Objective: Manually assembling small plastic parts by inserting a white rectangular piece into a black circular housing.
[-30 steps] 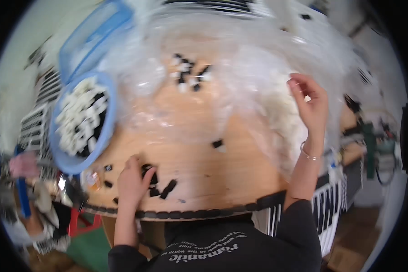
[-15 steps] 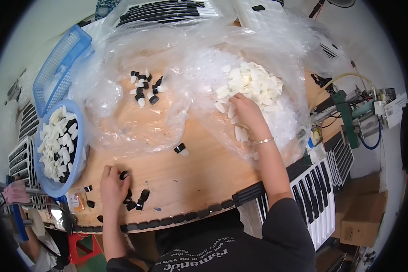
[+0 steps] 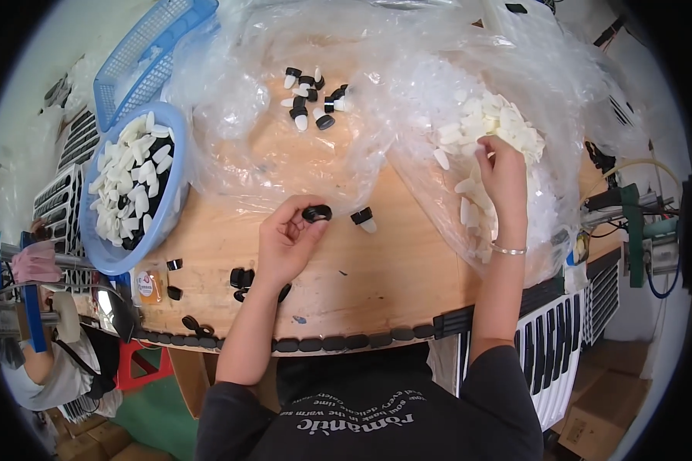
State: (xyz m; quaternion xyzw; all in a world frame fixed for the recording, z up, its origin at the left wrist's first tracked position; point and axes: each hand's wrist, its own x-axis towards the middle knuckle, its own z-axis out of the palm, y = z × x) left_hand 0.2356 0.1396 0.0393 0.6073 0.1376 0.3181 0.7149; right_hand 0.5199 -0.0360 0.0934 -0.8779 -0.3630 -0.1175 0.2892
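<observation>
Your L hand's (image 3: 281, 242) grip is pinched on a black cap (image 3: 310, 213), R of the blue tub (image 3: 115, 263); cap's at the fingertips, round, dark, shiny. Farther R of the tub, your R hand's (image 3: 506, 175) at the white pieces (image 3: 500, 115), flat + oblong; can't tell its grip's width or hold.

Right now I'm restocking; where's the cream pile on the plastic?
In the head view, the cream pile lies right of centre on clear plastic, by the right hand.
</observation>
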